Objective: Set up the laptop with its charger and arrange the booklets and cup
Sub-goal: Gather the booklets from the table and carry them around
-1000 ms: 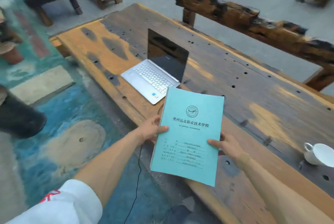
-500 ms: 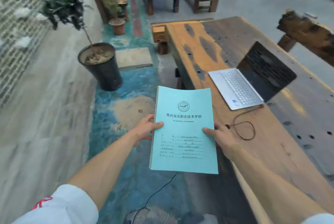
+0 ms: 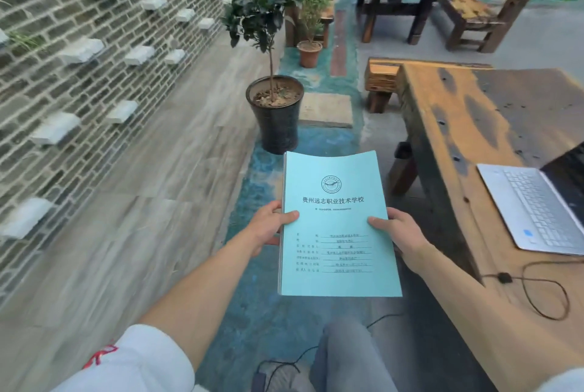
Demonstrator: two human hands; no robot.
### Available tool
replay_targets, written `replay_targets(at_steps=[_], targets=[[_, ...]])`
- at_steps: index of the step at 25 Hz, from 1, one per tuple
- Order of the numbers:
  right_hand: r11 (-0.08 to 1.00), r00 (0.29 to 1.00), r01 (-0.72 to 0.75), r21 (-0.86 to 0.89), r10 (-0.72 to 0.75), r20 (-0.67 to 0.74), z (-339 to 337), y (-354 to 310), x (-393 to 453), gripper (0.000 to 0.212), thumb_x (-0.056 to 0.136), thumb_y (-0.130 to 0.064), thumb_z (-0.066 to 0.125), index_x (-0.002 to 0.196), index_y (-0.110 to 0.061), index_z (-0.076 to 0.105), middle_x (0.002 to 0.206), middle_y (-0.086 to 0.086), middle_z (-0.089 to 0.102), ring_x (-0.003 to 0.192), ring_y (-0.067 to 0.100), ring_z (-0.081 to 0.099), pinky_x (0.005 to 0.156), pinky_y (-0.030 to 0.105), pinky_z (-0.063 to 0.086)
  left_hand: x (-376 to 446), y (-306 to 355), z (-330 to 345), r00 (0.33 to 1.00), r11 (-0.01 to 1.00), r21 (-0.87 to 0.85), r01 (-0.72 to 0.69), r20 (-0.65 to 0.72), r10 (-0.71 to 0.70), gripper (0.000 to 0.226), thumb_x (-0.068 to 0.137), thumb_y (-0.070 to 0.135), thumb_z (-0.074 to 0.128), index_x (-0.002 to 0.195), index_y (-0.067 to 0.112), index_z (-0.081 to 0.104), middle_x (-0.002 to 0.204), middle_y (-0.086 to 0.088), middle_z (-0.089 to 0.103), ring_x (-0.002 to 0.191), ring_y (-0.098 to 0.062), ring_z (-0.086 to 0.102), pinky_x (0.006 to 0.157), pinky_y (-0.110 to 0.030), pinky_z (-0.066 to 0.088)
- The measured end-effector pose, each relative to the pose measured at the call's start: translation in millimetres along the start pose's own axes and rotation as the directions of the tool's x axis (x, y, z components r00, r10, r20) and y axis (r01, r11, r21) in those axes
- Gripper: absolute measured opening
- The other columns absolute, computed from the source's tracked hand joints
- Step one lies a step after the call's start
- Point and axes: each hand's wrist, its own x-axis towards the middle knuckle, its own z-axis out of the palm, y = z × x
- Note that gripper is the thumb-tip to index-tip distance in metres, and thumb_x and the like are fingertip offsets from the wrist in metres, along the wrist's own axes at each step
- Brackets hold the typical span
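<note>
Now I am holding the teal booklet (image 3: 338, 227) flat in front of me, off the near left side of the wooden table (image 3: 458, 126). My left hand (image 3: 268, 227) is gripping its left edge, my right hand (image 3: 398, 230) its right edge, thumbs on the cover. The open laptop (image 3: 537, 205) is sitting on the table at right, its charger cable (image 3: 543, 293) looping nearer me.

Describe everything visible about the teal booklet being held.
The teal booklet is a thin stack of bound pages with a light blue-green paper cover, spine on its left. The cover bears a round emblem, a line of Chinese characters and a block of ruled form lines below. It is closed, cover up, its far edge slightly curled. The left hand and right hand grip its side edges, holding it over the floor, off the wooden table.
</note>
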Motion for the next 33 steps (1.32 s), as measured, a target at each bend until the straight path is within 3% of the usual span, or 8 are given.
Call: replay_targets(at_steps=[4, 10, 14, 16, 19, 21, 26, 33], targets=[[1.000, 0.999, 0.002, -0.027, -0.001, 0.032, 23, -20, 18, 0.016, 0.089, -0.013, 0.064, 0.105, -0.011, 0.067, 0.102, 0.005, 0.076, 0.094, 0.029, 0.073, 0.090, 0.048, 0.056, 8, 9, -26, 0.999, 0.998, -0.049, -0.030, -0.047, 0.028, 0.026, 0.089, 0.021, 0.070, 0.111, 0.026, 0.059, 0.102, -0.003, 0.075, 0.075, -0.013, 0.072, 0.060, -0.032, 0.058], [0.997, 0.998, 0.021, -0.074, -0.017, 0.061, 34, -51, 61, 0.017, 0.089, -0.016, 0.064, 0.105, -0.013, 0.068, 0.101, 0.003, 0.077, 0.094, 0.029, 0.073, 0.095, 0.052, 0.053, 37, 29, -42, 0.996, 0.996, -0.064, -0.058, -0.065, 0.054, 0.032, 0.090, 0.022, 0.069, 0.119, 0.023, 0.055, 0.110, -0.008, 0.074, 0.088, -0.023, 0.072, 0.068, -0.037, 0.060], [0.995, 0.997, 0.031, -0.099, -0.023, 0.079, 36, -73, 116, 0.016, 0.088, -0.017, 0.065, 0.103, -0.015, 0.069, 0.098, 0.002, 0.078, 0.094, 0.029, 0.073, 0.097, 0.054, 0.051, 80, 48, -47, 0.992, 0.995, -0.061, -0.079, -0.098, 0.073, 0.020, 0.089, 0.024, 0.069, 0.104, 0.028, 0.056, 0.105, -0.006, 0.075, 0.082, -0.019, 0.072, 0.065, -0.036, 0.059], [0.996, 0.996, 0.022, -0.090, -0.014, 0.089, 34, -85, 150, 0.015, 0.087, -0.016, 0.066, 0.102, -0.015, 0.069, 0.097, 0.002, 0.078, 0.093, 0.030, 0.073, 0.097, 0.053, 0.051, 108, 63, -48, 0.992, 0.996, -0.058, -0.071, -0.111, 0.064, 0.020, 0.089, 0.024, 0.070, 0.101, 0.029, 0.055, 0.104, -0.004, 0.074, 0.083, -0.019, 0.071, 0.070, -0.038, 0.060], [0.997, 0.995, 0.006, -0.079, 0.002, 0.097, 26, -103, 206, 0.016, 0.087, -0.015, 0.066, 0.102, -0.015, 0.069, 0.097, 0.003, 0.078, 0.094, 0.030, 0.073, 0.096, 0.054, 0.051, 159, 92, -47, 0.994, 0.998, -0.046, -0.047, -0.104, 0.042, 0.037, 0.087, 0.025, 0.072, 0.119, 0.024, 0.053, 0.107, -0.004, 0.074, 0.087, -0.020, 0.072, 0.070, -0.038, 0.060], [0.997, 0.994, -0.011, -0.070, 0.018, 0.108, 17, -118, 247, 0.016, 0.087, -0.014, 0.066, 0.104, -0.014, 0.069, 0.097, 0.004, 0.078, 0.093, 0.030, 0.073, 0.096, 0.053, 0.052, 197, 116, -44, 0.995, 0.999, -0.022, -0.028, -0.096, 0.026, 0.043, 0.086, 0.026, 0.073, 0.124, 0.021, 0.052, 0.107, -0.004, 0.074, 0.095, -0.023, 0.072, 0.078, -0.043, 0.060], [0.992, 0.988, -0.020, -0.122, 0.038, 0.146, -15, -161, 331, 0.022, 0.086, -0.016, 0.069, 0.108, -0.012, 0.067, 0.094, 0.001, 0.078, 0.090, 0.027, 0.074, 0.091, 0.047, 0.055, 282, 168, -29, 0.997, 1.000, -0.003, 0.028, -0.075, -0.028, 0.045, 0.088, 0.026, 0.071, 0.128, 0.020, 0.050, 0.109, -0.004, 0.074, 0.101, -0.025, 0.070, 0.088, -0.048, 0.057], [0.994, 0.994, -0.036, -0.103, 0.047, 0.100, -63, -198, 397, 0.025, 0.086, -0.019, 0.070, 0.111, -0.013, 0.066, 0.093, -0.003, 0.078, 0.083, 0.018, 0.076, 0.078, 0.038, 0.058, 379, 234, 1, 1.000, 0.996, 0.088, 0.026, 0.010, -0.027, 0.040, 0.089, 0.025, 0.070, 0.125, 0.021, 0.053, 0.107, -0.004, 0.075, 0.099, -0.025, 0.071, 0.085, -0.045, 0.058]])
